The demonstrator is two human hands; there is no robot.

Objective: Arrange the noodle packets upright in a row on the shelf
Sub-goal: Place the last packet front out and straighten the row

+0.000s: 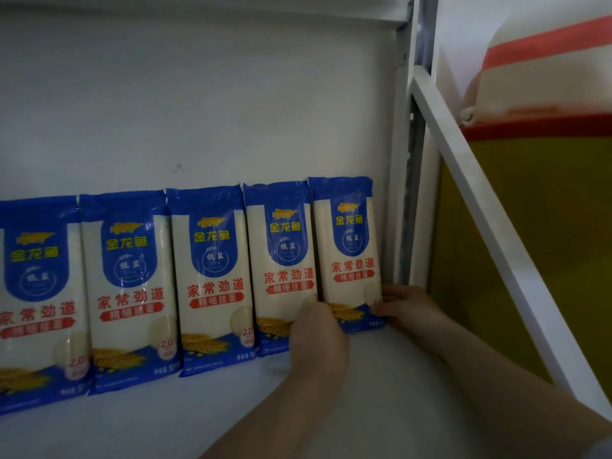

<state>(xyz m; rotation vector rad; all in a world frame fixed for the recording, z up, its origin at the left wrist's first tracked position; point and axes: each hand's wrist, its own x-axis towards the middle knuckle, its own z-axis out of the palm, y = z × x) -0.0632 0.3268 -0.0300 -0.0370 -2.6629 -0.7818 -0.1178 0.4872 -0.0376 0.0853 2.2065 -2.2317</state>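
Both hands are at the last packet [346, 250] at the right end of the row. The left hand [319, 329] rests over the lower part where this packet meets the fourth packet [281, 263]; its fingers curl toward the packets, but I cannot tell if they really pinch one or only press. The right hand [405, 308] holds the right lower edge of the last packet, with fingers bent around it, close to the white post [397, 180] of the shelf [381, 392].

Five packets stand upright in a row against the back wall [198, 111], side by side and touching or slightly overlapping. The task looks nearly finished.

The risk now, I think, is in letting go. The packets lean on the wall and on each other, so if the hands leave too quickly or pull an edge, the last packet may slide forward at the bottom and fall flat. A push to the left could also tilt the neighbours like dominoes.
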